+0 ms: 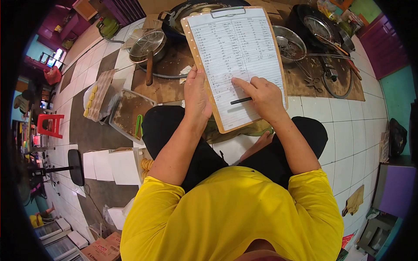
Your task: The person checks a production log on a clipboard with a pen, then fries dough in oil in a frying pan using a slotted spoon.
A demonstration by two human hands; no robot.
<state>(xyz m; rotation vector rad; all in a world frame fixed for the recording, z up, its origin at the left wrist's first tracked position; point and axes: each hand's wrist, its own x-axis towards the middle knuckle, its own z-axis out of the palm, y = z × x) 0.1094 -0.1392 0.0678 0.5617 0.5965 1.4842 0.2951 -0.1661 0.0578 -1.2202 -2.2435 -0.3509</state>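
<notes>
My left hand (198, 93) grips the left edge of a brown clipboard (196, 51), thumb up along the border, the other fingers hidden behind it. A lined sheet (254, 65) filled with handwritten rows in two columns lies under the metal clip (230, 12). Over the lower part of the page, my right hand (264, 99) points its index finger at a line of writing. A dark pen (241, 101) sticks out leftward from beneath its curled fingers. The clipboard leans above my crossed legs.
Beyond the clipboard stand a large wok (178, 19), a strainer (148, 45) with a wooden handle and a metal pan (288, 42) on stained cardboard (344, 89). To the left are a plastic tub (150, 101), white boxes (124, 166) and a red stool (49, 125).
</notes>
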